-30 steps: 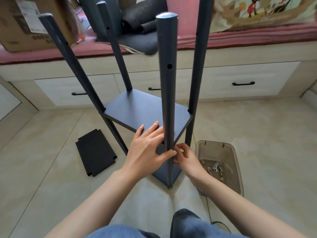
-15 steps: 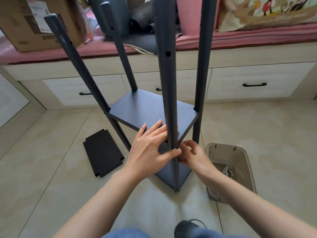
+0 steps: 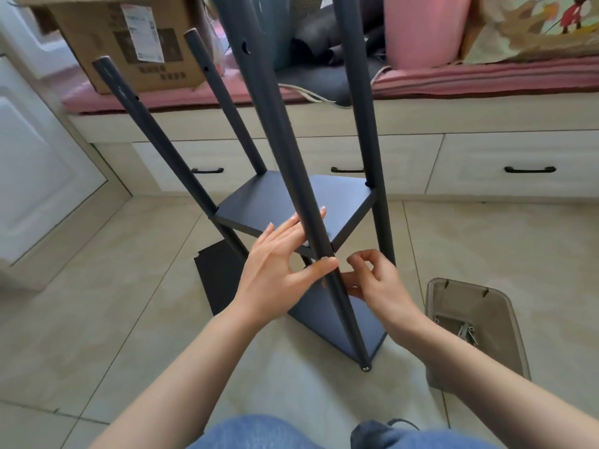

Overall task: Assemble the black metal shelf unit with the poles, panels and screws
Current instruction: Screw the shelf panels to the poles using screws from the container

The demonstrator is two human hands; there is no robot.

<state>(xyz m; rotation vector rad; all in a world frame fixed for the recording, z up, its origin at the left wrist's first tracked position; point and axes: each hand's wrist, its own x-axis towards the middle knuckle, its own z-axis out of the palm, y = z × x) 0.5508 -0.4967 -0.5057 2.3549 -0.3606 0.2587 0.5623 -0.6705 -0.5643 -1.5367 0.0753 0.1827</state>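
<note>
The shelf unit (image 3: 324, 222) stands on the floor with four poles and two panels fitted, the left hand (image 3: 275, 270) steadying the near pole (image 3: 291, 163) with straight fingers, the right hand (image 3: 372, 280) curled beside it, grasp unclear, while one spare panel (image 3: 217, 280) still lies loose.

Both forearms bare, no sleeves in view. Left hand (image 3: 275, 273) & right hand (image 3: 377, 280): no rings, watch or gloves visible. Blue denim jeans (image 3: 259, 432) on legs, bottom edge.

Poles (image 3: 293, 176) dark grey; panels (image 3: 291, 202) blue-grey; tray (image 3: 505, 322) taupe; cushion (image 3: 486, 77) pink-striped; box (image 3: 107, 43) brown.
</note>
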